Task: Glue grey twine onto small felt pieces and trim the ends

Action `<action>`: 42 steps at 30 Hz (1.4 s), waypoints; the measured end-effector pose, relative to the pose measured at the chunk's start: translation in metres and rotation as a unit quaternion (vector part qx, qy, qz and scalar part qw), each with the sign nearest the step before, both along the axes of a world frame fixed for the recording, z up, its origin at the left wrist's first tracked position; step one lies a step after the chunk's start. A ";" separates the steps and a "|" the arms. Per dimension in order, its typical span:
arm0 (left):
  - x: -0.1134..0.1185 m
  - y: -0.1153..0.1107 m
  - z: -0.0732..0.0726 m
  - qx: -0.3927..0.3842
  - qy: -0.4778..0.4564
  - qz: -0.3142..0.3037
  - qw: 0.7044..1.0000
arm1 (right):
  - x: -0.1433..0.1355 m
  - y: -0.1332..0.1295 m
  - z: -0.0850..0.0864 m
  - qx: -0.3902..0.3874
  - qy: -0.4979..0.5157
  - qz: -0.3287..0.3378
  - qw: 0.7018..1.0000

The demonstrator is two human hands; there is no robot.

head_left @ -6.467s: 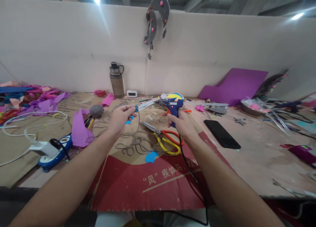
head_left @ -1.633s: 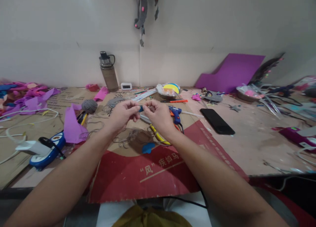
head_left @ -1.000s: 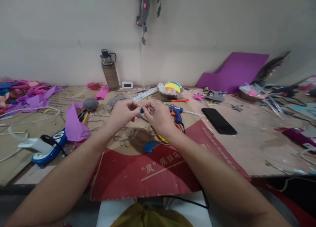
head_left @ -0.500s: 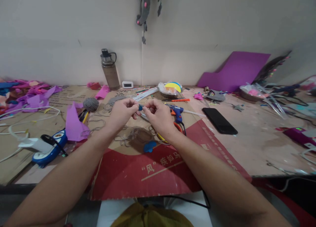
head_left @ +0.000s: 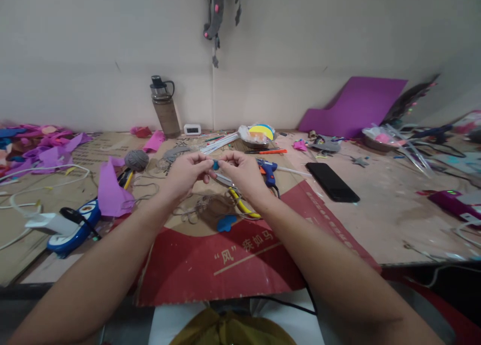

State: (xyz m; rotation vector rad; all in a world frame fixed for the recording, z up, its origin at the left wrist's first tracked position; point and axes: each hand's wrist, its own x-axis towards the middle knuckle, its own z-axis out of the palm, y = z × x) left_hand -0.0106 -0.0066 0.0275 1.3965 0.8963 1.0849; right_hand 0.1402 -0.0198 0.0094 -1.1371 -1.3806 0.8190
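Observation:
Between my fingertips is a small blue piece (head_left: 215, 164), held above the cardboard. My left hand (head_left: 190, 172) pinches its left side with thumb and index finger. From the right, my right hand (head_left: 242, 174) pinches the same piece. Below the hands lie tangled grey yarn (head_left: 203, 205), a blue felt shape (head_left: 226, 223) and a yellow curved handle (head_left: 242, 205). A blue glue gun (head_left: 268, 172) rests just right of my right hand.
A red-printed cardboard sheet (head_left: 180, 270) covers the front. Left are pink felt (head_left: 112, 190), a yarn ball (head_left: 137, 159) and a blue power strip (head_left: 75, 240). A bottle (head_left: 165, 114) stands behind; a black phone (head_left: 332, 182) lies right.
The view has shifted slightly. Both hands remain together at the blue piece, which shows a little more between the fingertips. More of the yellow handle is visible beside my right hand.

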 end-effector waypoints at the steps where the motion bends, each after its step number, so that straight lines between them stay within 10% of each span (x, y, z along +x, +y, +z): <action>1: 0.000 0.000 0.001 -0.023 -0.012 -0.013 1.000 | 0.001 0.002 -0.001 -0.007 0.013 -0.004 1.000; 7: -0.005 0.003 0.006 -0.098 -0.043 -0.050 0.993 | 0.004 0.007 -0.003 -0.043 0.040 -0.001 0.998; 20: -0.003 -0.001 0.001 0.053 0.120 0.009 0.991 | 0.002 -0.006 0.003 0.004 -0.097 0.003 0.995; 42: -0.010 0.011 0.000 -0.018 -0.016 0.126 0.992 | -0.010 -0.013 -0.013 0.093 -0.185 0.071 0.976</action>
